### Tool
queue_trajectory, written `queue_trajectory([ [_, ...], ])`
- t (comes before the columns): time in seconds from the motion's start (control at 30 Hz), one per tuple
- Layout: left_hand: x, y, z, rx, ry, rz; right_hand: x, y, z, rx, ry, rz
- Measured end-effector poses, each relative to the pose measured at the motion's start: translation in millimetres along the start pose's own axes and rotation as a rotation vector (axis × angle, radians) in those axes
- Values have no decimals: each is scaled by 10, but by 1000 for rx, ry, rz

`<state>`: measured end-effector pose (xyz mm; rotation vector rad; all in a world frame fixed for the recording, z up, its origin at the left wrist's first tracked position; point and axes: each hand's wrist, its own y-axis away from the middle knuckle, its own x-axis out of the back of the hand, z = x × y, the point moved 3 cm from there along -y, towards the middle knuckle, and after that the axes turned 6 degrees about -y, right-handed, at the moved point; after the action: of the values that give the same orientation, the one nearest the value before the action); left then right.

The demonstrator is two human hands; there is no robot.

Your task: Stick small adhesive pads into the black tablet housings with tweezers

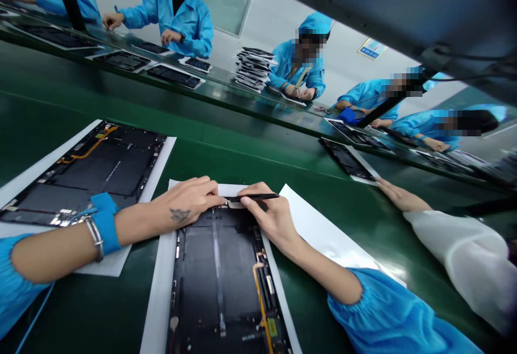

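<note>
Your right hand [271,216] pinches a black stylus [254,197] at the top edge of the opened tablet [220,278]; your left hand [188,203] presses curled fingers there. Two tablets lie on your side of the green belt [250,144] (no lettering is readable).
</note>
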<state>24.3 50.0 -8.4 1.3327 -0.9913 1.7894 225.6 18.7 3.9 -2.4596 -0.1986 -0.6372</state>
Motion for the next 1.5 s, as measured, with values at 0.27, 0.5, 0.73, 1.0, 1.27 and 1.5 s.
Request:
queue_trajectory([
  [0.27,40,-38,52,23,-49,-78,62,42,20,-160,-84,-52],
  [0.5,17,-13,75,-107,-144,131,285,192,346,-723,-361,282],
  [0.73,12,-33,78,-133,-184,164,254,164,325,-825,-496,299],
  [1.0,39,-42,99,-147,-221,185,250,194,326,-756,-511,313],
  [1.27,28,-27,83,-150,-231,184,265,178,328,-772,-444,266],
  [1.5,1,-27,69,-131,-248,141,236,185,301,-700,-472,284],
])
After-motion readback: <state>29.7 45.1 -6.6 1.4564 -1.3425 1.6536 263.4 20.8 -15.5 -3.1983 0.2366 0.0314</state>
